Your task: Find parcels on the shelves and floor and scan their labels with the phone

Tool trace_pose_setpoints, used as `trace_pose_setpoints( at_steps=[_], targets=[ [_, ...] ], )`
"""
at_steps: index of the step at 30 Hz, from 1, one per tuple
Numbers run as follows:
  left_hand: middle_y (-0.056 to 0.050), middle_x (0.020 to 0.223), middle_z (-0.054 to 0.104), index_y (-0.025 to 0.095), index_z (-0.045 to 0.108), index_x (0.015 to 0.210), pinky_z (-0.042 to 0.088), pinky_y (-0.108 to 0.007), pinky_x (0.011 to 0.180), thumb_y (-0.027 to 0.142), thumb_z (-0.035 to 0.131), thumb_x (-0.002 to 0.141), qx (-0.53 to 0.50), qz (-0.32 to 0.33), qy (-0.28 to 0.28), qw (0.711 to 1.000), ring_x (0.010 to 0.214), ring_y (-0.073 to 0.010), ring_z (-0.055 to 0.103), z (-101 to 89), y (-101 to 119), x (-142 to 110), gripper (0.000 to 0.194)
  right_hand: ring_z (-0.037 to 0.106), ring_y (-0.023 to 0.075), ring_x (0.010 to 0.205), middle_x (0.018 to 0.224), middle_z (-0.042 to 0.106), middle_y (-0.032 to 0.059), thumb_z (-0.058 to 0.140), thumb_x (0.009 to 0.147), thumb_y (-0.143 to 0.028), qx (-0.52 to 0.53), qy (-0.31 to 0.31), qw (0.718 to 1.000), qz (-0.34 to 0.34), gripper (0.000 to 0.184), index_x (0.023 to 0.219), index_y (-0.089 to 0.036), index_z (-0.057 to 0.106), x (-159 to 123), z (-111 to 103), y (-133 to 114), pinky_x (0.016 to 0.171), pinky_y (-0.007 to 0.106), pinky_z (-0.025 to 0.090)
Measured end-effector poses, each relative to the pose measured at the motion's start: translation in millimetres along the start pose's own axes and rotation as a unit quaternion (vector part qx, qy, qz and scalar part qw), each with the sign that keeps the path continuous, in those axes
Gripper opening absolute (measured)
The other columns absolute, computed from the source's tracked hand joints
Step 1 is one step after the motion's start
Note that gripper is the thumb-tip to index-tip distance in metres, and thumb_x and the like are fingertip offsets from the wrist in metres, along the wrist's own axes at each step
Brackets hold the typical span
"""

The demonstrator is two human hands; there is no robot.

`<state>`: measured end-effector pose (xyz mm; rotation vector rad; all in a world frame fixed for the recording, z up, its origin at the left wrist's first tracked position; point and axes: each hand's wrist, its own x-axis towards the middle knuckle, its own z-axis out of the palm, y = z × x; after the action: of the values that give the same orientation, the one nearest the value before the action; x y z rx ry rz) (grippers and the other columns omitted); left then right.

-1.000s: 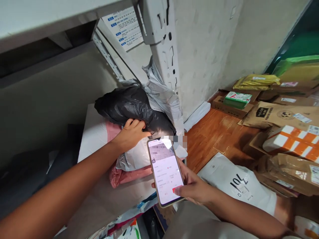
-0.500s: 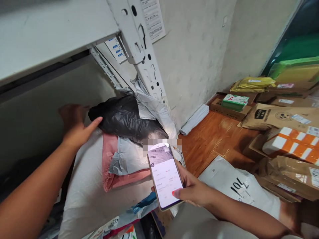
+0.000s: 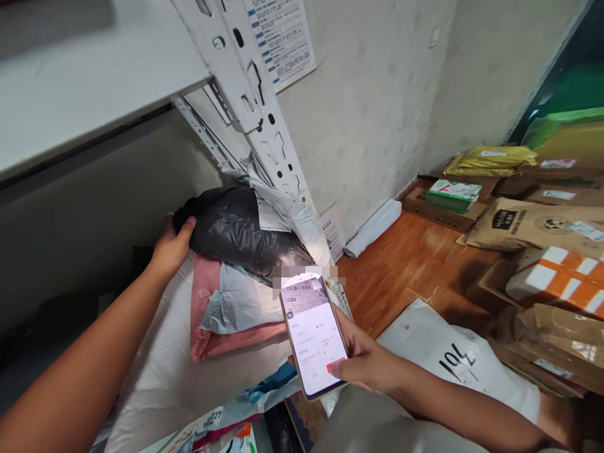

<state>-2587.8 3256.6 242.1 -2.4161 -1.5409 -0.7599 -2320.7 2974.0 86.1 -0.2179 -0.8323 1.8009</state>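
Note:
My left hand [image 3: 173, 244] grips the left end of a black plastic parcel [image 3: 231, 226], thumb on top and fingers hidden behind it. Under that parcel lie a pale grey mailer bag [image 3: 231, 308] and a pink parcel [image 3: 202, 314], stacked on a large white package [image 3: 151, 365]. In my right hand [image 3: 361, 358] is a smartphone [image 3: 311, 340], held upright over the pile's right edge. My thumb rests on a red button low on its lit screen, which shows a label with a barcode at the top.
A white metal shelf [image 3: 104, 69] overhangs the pile, with its perforated post [image 3: 264, 113] beside it. On the wooden floor [image 3: 406, 270] to the right are a white bag marked 701 [image 3: 425, 333], an orange-taped white box [image 3: 561, 277] and several brown parcels. A rolled parcel [image 3: 372, 228] lies against the wall.
My left hand has moved right and closed on the black parcel's end; before, its fingers were spread and blurred. The phone stays nearly in place. The view has shifted slightly.

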Motion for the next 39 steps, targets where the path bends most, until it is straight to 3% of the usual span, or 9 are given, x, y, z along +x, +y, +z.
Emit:
trace_pose_setpoints(
  at_steps=[3, 7, 13, 17, 20, 25, 31, 34, 39],
  targets=[
    [-0.006, 0.112, 0.055, 0.014, 0.044, 0.119, 0.043, -0.039, 0.095, 0.053, 0.026, 0.097, -0.009, -0.015, -0.001, 1.000, 0.107, -0.0225, 0.052, -10.3, 21.9, -7.2, 0.048, 0.062, 0.0321, 0.113, 0.125, 0.063, 0.0128, 0.076, 0.070, -0.019, 0.006, 0.006, 1.000, 0.003, 0.092, 0.143, -0.028, 0.021, -0.7, -1.7, -1.6, 0.088, 0.048, 0.050],
    [-0.004, 0.091, 0.050, 0.017, 0.048, 0.093, 0.043, -0.038, 0.090, 0.042, 0.032, 0.096, 0.037, 0.034, -0.010, 0.999, 0.093, -0.0216, 0.051, -20.7, 39.8, -36.6, 0.030, 0.064, 0.0293, 0.109, 0.118, 0.066, 0.0104, 0.076, 0.068, -0.018, 0.000, 0.009, 1.000, -0.005, 0.091, 0.143, -0.028, 0.025, -2.5, -5.1, -5.3, 0.085, 0.043, 0.050],
    [-0.004, 0.092, 0.046, 0.025, 0.045, 0.084, 0.047, -0.039, 0.077, 0.044, 0.036, 0.094, 0.076, 0.041, -0.021, 0.996, 0.083, -0.0234, 0.055, -24.7, 49.6, -143.8, 0.023, 0.062, 0.0327, 0.112, 0.126, 0.063, 0.0115, 0.080, 0.057, -0.017, 0.044, -0.005, 0.999, 0.023, 0.099, 0.142, -0.029, 0.030, -19.8, -20.6, -21.6, 0.087, 0.044, 0.047],
    [-0.002, 0.088, 0.047, 0.025, 0.047, 0.083, 0.048, -0.034, 0.062, 0.042, 0.038, 0.094, 0.060, 0.028, -0.016, 0.998, 0.071, -0.0192, 0.058, -12.7, 46.8, -194.0, 0.023, 0.065, 0.0338, 0.107, 0.131, 0.060, 0.0116, 0.074, 0.062, -0.024, 0.073, 0.068, 0.995, 0.032, 0.097, 0.146, -0.031, 0.025, -34.5, -36.6, -32.1, 0.091, 0.048, 0.045],
    [-0.002, 0.090, 0.050, 0.024, 0.049, 0.084, 0.049, -0.032, 0.063, 0.041, 0.038, 0.094, 0.047, 0.005, -0.007, 0.999, 0.074, -0.0187, 0.060, -5.2, 44.1, -203.7, 0.022, 0.068, 0.0336, 0.100, 0.126, 0.064, 0.0130, 0.073, 0.064, -0.027, 0.068, 0.114, 0.991, 0.033, 0.097, 0.147, -0.029, 0.023, -38.2, -44.2, -37.7, 0.087, 0.047, 0.046],
    [-0.003, 0.096, 0.050, 0.025, 0.048, 0.090, 0.049, -0.033, 0.066, 0.039, 0.038, 0.095, 0.042, -0.046, 0.018, 0.998, 0.080, -0.0191, 0.060, 3.2, 51.1, -206.1, 0.018, 0.070, 0.0315, 0.092, 0.116, 0.069, 0.0125, 0.072, 0.068, -0.033, 0.051, 0.126, 0.989, 0.054, 0.075, 0.137, -0.024, 0.043, -34.9, -42.5, -48.0, 0.084, 0.044, 0.049],
    [-0.003, 0.092, 0.049, 0.023, 0.046, 0.089, 0.048, -0.035, 0.071, 0.037, 0.037, 0.096, 0.020, -0.106, 0.059, 0.992, 0.080, -0.0204, 0.057, 12.6, 68.1, -209.0, 0.018, 0.071, 0.0290, 0.084, 0.106, 0.071, 0.0106, 0.066, 0.074, -0.040, 0.046, 0.063, 0.992, 0.098, 0.062, 0.132, -0.025, 0.050, -25.9, -38.5, -57.0, 0.075, 0.041, 0.052],
    [-0.004, 0.093, 0.049, 0.023, 0.046, 0.090, 0.047, -0.036, 0.074, 0.036, 0.036, 0.095, 0.012, -0.127, 0.067, 0.990, 0.084, -0.0216, 0.057, 15.4, 72.7, -208.3, 0.017, 0.071, 0.0287, 0.081, 0.100, 0.071, 0.0102, 0.066, 0.075, -0.044, 0.032, 0.023, 0.992, 0.123, 0.070, 0.138, -0.026, 0.041, -16.3, -34.4, -61.1, 0.070, 0.040, 0.052],
    [-0.004, 0.091, 0.048, 0.023, 0.045, 0.090, 0.045, -0.039, 0.078, 0.039, 0.035, 0.095, 0.007, -0.144, 0.083, 0.986, 0.086, -0.0235, 0.054, 20.8, 75.2, -208.6, 0.021, 0.069, 0.0297, 0.089, 0.109, 0.068, 0.0113, 0.067, 0.075, -0.054, 0.020, -0.061, 0.987, 0.147, 0.085, 0.144, -0.027, 0.027, 0.6, -14.1, -76.3, 0.079, 0.047, 0.051]
  ],
)
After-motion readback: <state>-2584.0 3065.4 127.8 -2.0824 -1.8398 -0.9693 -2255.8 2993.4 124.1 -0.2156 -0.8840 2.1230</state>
